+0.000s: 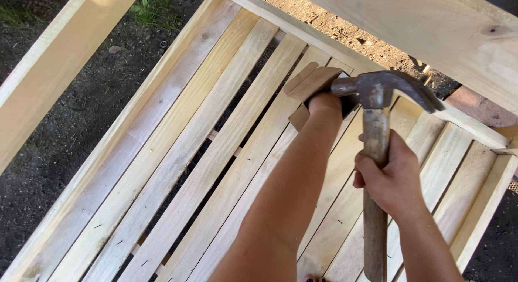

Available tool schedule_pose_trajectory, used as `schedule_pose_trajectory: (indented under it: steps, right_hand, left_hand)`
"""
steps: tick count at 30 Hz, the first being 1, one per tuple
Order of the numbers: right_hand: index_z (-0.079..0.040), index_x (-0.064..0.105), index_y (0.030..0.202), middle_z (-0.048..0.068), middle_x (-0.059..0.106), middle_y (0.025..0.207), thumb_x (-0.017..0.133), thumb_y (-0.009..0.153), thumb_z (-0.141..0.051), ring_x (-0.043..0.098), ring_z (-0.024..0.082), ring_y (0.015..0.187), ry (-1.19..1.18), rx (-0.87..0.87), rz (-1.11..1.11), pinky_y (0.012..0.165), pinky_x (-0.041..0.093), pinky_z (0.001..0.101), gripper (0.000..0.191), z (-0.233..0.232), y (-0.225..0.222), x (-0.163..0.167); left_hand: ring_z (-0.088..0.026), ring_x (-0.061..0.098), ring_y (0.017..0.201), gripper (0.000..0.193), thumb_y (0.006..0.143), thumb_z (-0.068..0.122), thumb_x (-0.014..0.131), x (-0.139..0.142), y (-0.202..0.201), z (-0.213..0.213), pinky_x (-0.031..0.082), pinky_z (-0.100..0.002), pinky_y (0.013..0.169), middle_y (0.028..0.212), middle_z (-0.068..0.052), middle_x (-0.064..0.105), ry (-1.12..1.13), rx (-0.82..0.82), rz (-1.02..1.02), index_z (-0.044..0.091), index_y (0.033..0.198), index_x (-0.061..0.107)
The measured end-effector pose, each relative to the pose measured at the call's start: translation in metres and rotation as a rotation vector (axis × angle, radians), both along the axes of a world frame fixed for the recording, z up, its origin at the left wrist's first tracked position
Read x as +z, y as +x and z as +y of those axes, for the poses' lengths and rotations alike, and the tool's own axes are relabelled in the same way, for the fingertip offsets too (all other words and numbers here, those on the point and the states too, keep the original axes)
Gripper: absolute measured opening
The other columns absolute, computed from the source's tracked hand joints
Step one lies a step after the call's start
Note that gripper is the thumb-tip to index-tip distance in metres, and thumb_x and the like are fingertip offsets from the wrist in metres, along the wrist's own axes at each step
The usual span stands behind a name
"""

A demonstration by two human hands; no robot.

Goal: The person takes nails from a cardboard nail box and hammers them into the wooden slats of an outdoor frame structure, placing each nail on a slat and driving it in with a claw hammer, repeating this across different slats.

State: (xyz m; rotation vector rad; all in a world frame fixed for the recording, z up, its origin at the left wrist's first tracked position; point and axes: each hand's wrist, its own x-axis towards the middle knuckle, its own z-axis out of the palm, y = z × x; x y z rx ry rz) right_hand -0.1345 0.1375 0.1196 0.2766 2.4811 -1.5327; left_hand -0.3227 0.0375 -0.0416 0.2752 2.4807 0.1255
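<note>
Head view, and we are looking straight down at both of our hands working over a slatted wooden frame [178, 152] that is lying across dark soil [81, 98]. Our right hand [391, 177] is wrapping fully closed around the worn wooden handle of a claw hammer [376, 152], fingers curling round the shaft about midway up, with the rest of the handle running down past the wrist. The rusty steel head [386, 87] is sitting level, its striking face pointing left and its claw sweeping right, and the face is meeting, or very nearly meeting, a small wooden block [313, 82].

Our left hand [324, 106] is reaching up along the slats and pressing against that block from below, holding it at the far rail of the frame. The fingers are tucking out of sight under the block and the hammer head, so we cannot tell how far they are curling; what we are seeing is the back of the hand and the forearm.

A pale plank [431, 28] is crossing the upper right corner above us, and another board [54, 60] is slanting along the left edge.
</note>
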Motion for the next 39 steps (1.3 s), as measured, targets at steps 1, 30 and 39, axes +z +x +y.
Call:
schedule_pose_trajectory:
  steps: [1, 30, 39]
  right_hand:
    - [0.001, 0.059, 0.116, 0.009, 0.064, 0.069, 0.061, 0.087, 0.002, 0.065, 0.016, 0.05, -0.02, 0.008, 0.002, 0.046, 0.053, 0.0326, 0.029, -0.002, 0.0, 0.002]
    - [-0.002, 0.056, 0.106, 0.005, 0.066, 0.08, 0.069, 0.091, 0.0, 0.063, 0.011, 0.051, -0.269, 0.194, 0.088, 0.041, 0.052, 0.0281, 0.021, -0.088, -0.064, 0.007]
    - [-0.002, 0.055, 0.106, 0.005, 0.065, 0.083, 0.071, 0.088, 0.005, 0.06, 0.011, 0.05, -0.413, 0.296, 0.01, 0.043, 0.05, 0.0284, 0.025, -0.124, -0.081, 0.004]
  left_hand:
    - [-0.028, 0.064, 0.124, 0.038, 0.092, 0.016, 0.064, -0.002, 0.001, -0.002, 0.053, -0.039, 0.098, 0.134, -0.012, 0.066, 0.003, 0.005, 0.009, 0.013, 0.129, 0.067]
    - [-0.018, 0.077, 0.076, 0.016, 0.086, -0.004, 0.067, 0.145, 0.157, -0.15, 0.062, -0.03, 0.07, 0.087, -0.011, 0.077, 1.171, 0.499, 0.648, 0.003, 0.098, 0.075]
    - [-0.018, 0.072, 0.062, 0.031, 0.088, -0.002, 0.066, 0.16, 0.153, -0.183, 0.052, -0.033, 0.056, 0.074, -0.006, 0.071, 1.113, 0.669, 0.619, 0.007, 0.116, 0.054]
